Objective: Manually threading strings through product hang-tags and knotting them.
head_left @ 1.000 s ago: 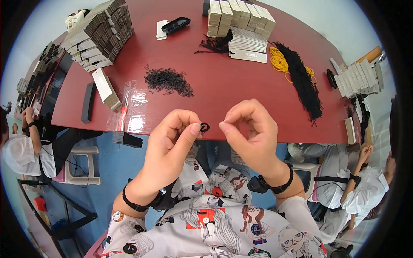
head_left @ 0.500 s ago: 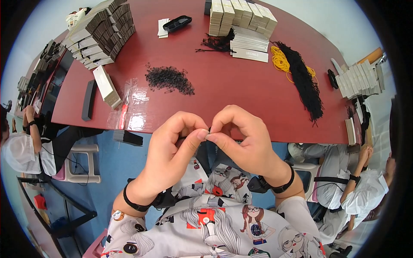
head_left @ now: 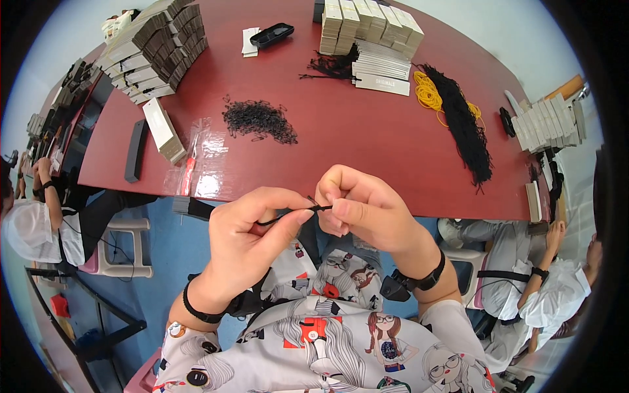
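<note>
A thin black cord (head_left: 320,208) with a small knot or joint runs between my two hands, just in front of the table's near edge. My left hand (head_left: 246,229) pinches its left part between thumb and forefinger, and a dark curve of cord shows inside that grip. At the other end, the thumb and fingers of my right hand (head_left: 370,211) are closed on the cord, with a short stub sticking up beside them. Beyond my hands, a pile of small black wire pieces (head_left: 259,122), perhaps pins, lies on the dark red table (head_left: 341,154).
Stacks of card tags (head_left: 154,49) stand far left, and more card stacks (head_left: 367,26) at the back. A bundle of black cords (head_left: 458,121) lies over yellow elastic bands (head_left: 427,92) at right. Nearer left are a long black box (head_left: 135,150) and clear plastic (head_left: 213,164). People sit on both sides.
My hands have drawn slightly apart from fingertip contact, and the black cord now shows between them. The right fingers have shifted their hold; the left hand has moved a little left and down.
</note>
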The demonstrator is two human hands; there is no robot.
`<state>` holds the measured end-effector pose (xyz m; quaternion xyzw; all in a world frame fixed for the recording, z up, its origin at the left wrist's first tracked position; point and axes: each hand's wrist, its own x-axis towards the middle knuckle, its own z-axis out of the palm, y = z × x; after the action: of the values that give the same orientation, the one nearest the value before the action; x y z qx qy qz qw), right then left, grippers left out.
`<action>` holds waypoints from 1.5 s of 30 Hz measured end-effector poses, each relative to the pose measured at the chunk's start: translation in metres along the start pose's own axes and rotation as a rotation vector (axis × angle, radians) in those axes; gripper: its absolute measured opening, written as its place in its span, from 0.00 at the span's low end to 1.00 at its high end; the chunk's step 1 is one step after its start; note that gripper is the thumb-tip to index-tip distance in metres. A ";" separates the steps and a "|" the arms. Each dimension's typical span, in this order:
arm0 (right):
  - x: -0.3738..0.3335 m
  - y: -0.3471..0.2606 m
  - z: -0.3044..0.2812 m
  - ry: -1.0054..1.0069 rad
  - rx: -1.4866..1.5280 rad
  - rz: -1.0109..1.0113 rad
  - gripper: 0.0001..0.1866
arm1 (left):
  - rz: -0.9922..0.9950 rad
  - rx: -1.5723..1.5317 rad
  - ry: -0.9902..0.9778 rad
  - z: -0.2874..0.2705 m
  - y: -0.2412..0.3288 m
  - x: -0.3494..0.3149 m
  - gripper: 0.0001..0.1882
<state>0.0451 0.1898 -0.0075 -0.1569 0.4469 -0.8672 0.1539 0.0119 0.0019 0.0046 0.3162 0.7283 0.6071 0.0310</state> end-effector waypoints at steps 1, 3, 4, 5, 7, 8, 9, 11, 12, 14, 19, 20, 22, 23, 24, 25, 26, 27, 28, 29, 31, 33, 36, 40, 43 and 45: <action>0.001 0.002 -0.001 -0.005 -0.001 0.004 0.07 | -0.018 -0.040 -0.003 -0.003 -0.001 -0.002 0.09; 0.007 0.005 -0.004 0.014 0.241 0.095 0.07 | -0.017 -0.219 0.038 -0.011 -0.001 -0.013 0.09; 0.010 0.005 -0.004 -0.004 0.237 0.102 0.07 | -0.041 -0.399 0.072 -0.017 0.000 -0.020 0.10; 0.014 0.004 -0.004 0.031 0.199 0.149 0.07 | -0.145 -0.483 -0.136 -0.041 0.005 -0.031 0.10; 0.025 0.000 -0.002 0.044 0.155 0.202 0.06 | -0.012 -0.599 -0.199 -0.063 0.000 -0.042 0.09; 0.032 -0.002 0.000 0.032 0.079 0.273 0.06 | 0.104 -0.736 -0.283 -0.071 -0.002 -0.049 0.09; 0.039 -0.003 0.004 0.035 -0.008 0.350 0.06 | 0.121 -0.711 -0.262 -0.079 -0.002 -0.059 0.09; 0.061 -0.001 0.012 -0.012 -0.122 0.399 0.07 | -0.011 -0.593 -0.091 -0.091 0.001 -0.079 0.10; 0.075 0.000 0.015 -0.025 -0.242 0.440 0.07 | -0.006 -0.585 -0.072 -0.096 0.003 -0.087 0.10; 0.108 0.000 0.018 -0.098 -0.414 0.460 0.07 | -0.088 -0.537 0.084 -0.105 0.006 -0.101 0.11; 0.215 0.029 0.035 0.095 -1.184 -0.073 0.16 | -0.111 -0.337 0.278 -0.119 0.000 -0.117 0.13; 0.231 0.034 0.039 0.213 -1.398 -0.164 0.19 | -0.171 -0.132 0.342 -0.121 -0.003 -0.120 0.13; 0.254 0.047 0.049 0.243 -1.540 -0.187 0.23 | -0.201 0.016 0.378 -0.126 -0.011 -0.123 0.11; 0.262 0.052 0.054 0.228 -1.723 -0.137 0.24 | -0.230 0.038 0.434 -0.127 -0.015 -0.124 0.10; 0.268 0.055 0.058 0.225 -1.909 -0.072 0.26 | -0.264 0.058 0.488 -0.130 -0.018 -0.127 0.09; 0.271 0.057 0.061 0.204 -1.928 -0.013 0.26 | -0.262 0.062 0.498 -0.131 -0.020 -0.129 0.09; 0.272 0.058 0.063 0.181 -1.920 -0.021 0.26 | -0.272 0.014 0.569 -0.132 -0.022 -0.132 0.08; 0.272 0.058 0.066 0.202 -1.946 -0.032 0.25 | -0.302 -0.034 0.636 -0.133 -0.024 -0.135 0.07; 0.271 0.058 0.067 0.237 -1.982 -0.027 0.24 | -0.290 -0.039 0.646 -0.135 -0.025 -0.138 0.07; 0.270 0.057 0.069 0.269 -2.028 -0.047 0.22 | -0.356 0.002 0.671 -0.138 -0.027 -0.140 0.06; 0.265 0.053 0.068 0.323 -1.980 -0.109 0.22 | -0.430 0.044 0.694 -0.143 -0.032 -0.142 0.05; 0.254 0.048 0.065 0.430 -1.897 -0.309 0.17 | -0.118 0.244 0.632 -0.148 -0.041 -0.139 0.04; 0.220 0.048 0.058 0.351 -1.505 -0.427 0.14 | -0.092 -0.003 0.598 -0.145 -0.052 -0.137 0.04; 0.157 0.062 0.048 0.008 -0.867 0.051 0.04 | -0.202 -0.381 0.513 -0.134 -0.059 -0.137 0.04; 0.097 0.087 0.049 -0.086 -0.914 0.277 0.06 | -0.309 -0.317 0.548 -0.122 -0.064 -0.135 0.06; 0.083 0.108 0.047 -0.107 -1.210 0.081 0.07 | -0.354 -0.349 0.504 -0.119 -0.066 -0.134 0.08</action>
<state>0.0032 0.0621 -0.0589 -0.2425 0.8577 -0.4438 0.0927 0.0398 -0.1721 -0.0698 0.0151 0.6420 0.7665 0.0087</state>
